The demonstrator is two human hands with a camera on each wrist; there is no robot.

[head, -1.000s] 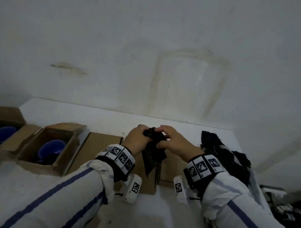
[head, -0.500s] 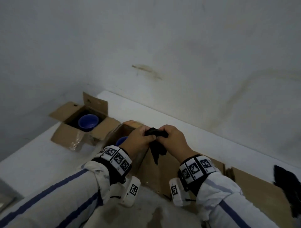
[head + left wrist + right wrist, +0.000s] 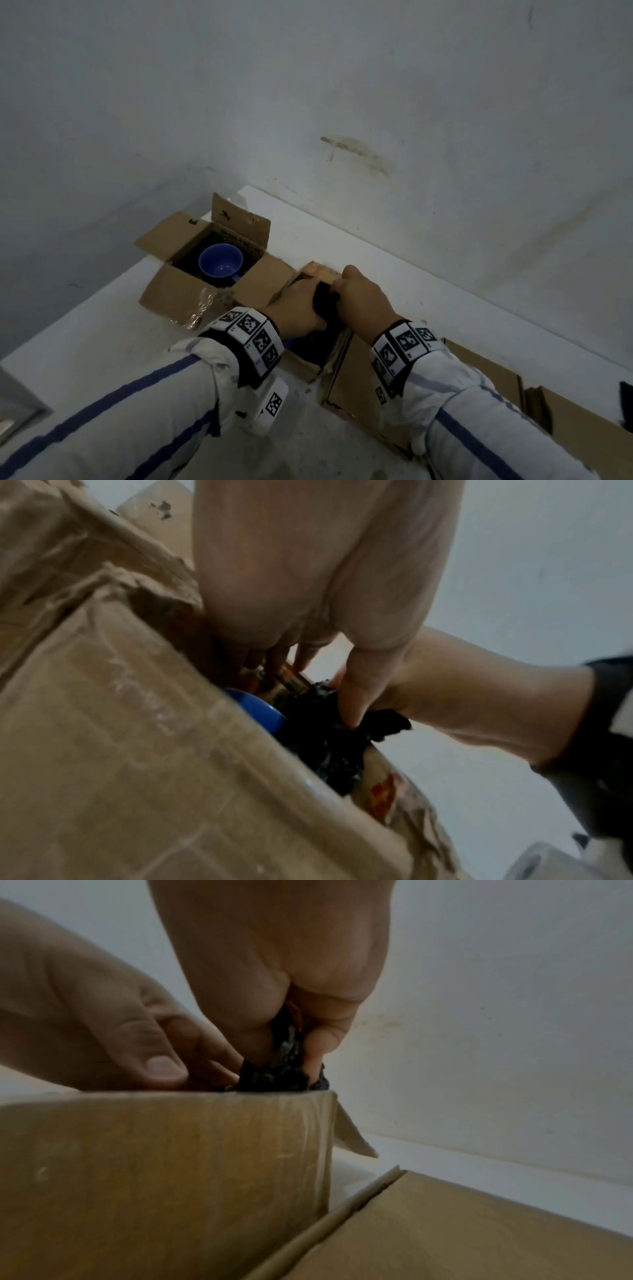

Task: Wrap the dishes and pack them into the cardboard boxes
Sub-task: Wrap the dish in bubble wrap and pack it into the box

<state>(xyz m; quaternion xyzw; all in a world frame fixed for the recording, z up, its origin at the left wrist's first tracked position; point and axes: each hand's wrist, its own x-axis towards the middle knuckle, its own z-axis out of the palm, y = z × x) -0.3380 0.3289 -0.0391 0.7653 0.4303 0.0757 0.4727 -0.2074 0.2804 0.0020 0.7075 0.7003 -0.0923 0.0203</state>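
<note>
Black wrapping cloth [image 3: 324,297], bunched, pinched by right hand [image 3: 359,298] above the near cardboard box [image 3: 339,370] holding a blue dish [image 3: 260,710] (mostly hidden); best eased down beside the dish, not forced. Left hand [image 3: 291,308] reaches inside with fingers downward; whether it grips anything cannot be told.

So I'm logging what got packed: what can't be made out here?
- Near box: inside hidden in head view by both hands.
- Blue dish: only a sliver shows in left wrist view, behind black wrap.
- Left hand: its grip on the wrap is unclear.
- Right edge, head view: dark item cut off.
</note>
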